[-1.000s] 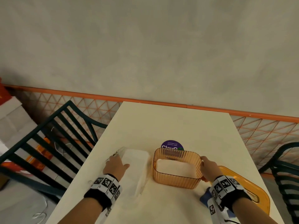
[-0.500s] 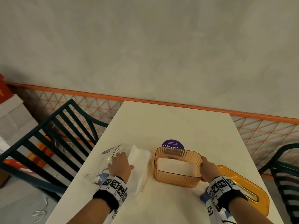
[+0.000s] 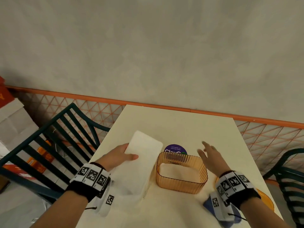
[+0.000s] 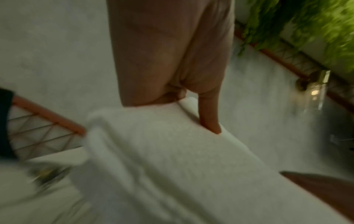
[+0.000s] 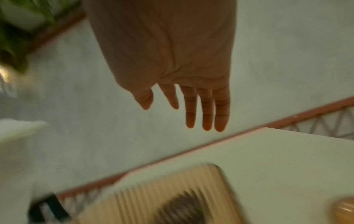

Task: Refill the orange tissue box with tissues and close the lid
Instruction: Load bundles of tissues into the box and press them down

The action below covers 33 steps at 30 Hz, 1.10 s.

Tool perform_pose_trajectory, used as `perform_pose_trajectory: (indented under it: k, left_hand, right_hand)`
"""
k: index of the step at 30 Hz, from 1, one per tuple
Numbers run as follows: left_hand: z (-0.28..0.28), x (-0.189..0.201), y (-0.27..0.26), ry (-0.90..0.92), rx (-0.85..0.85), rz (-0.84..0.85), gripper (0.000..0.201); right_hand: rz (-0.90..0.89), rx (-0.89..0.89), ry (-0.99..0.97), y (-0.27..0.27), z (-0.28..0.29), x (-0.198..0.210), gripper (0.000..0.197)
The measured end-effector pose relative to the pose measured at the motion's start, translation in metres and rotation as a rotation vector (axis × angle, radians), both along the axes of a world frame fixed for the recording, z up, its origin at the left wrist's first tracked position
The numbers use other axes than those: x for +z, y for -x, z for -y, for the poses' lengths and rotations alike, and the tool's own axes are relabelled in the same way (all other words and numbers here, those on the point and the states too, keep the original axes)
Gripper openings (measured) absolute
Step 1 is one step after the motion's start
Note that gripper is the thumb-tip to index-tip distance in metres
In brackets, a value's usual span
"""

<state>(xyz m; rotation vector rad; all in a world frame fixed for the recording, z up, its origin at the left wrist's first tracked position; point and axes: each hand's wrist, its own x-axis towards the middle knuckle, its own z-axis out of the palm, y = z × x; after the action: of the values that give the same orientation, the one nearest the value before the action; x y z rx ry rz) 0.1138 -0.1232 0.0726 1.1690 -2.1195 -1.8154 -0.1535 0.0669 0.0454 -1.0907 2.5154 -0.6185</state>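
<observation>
The right hand [image 5: 172,75] hovers, fingers straight and empty, above the ribbed orange box [image 5: 172,197] (blurred).

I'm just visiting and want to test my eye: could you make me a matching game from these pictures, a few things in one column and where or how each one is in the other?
Things:
1. stack of tissues
2. orange tissue box
3. orange lid
4. right hand

States:
A. open, holding nothing
B. lidless on the table
C. held by the left hand
D. flat on the table, at the right wrist

Pairs: 1-C, 2-B, 3-D, 4-A
</observation>
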Motion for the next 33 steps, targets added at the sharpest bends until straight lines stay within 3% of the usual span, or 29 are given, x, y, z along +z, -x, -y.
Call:
perform_pose_trajectory:
  k: [3,8,14,17,21,27,33]
  left_hand:
    - [-0.009,0.025,0.018,-0.004,-0.123,-0.068,0.036]
    - [-0.027,0.038,0.051,-0.034,-0.231,-0.139,0.034]
    - [-0.033,0.027,0.058,-0.122,-0.222,-0.203,0.047]
    - [-0.028,0.024,0.056,-0.281,-0.143,-0.325,0.053]
    - [-0.02,0.027,0.051,-0.421,-0.042,-0.454,0.045]
    - [-0.025,0.02,0.051,-0.556,0.025,-0.513,0.033]
    - [-0.037,0.018,0.053,-0.533,-0.044,-0.436,0.04]
  right_hand:
    - [0.288,0.126,0.19,-0.026,0.022,0.048,0.051]
    - [0.587,0.212,0.232,-0.055,0.033,0.089,0.034]
    - [0.673,0.211,0.271,-0.044,0.029,0.092,0.033]
    - [0.824,0.107,0.296,-0.038,0.025,0.088,0.051]
    - [0.952,-0.028,0.302,-0.036,0.016,0.076,0.07]
    - [1.086,-0.031,0.307,-0.058,0.016,0.064,0.067]
    - [1.168,-0.02,0.435,-0.066,0.018,0.061,0.058]
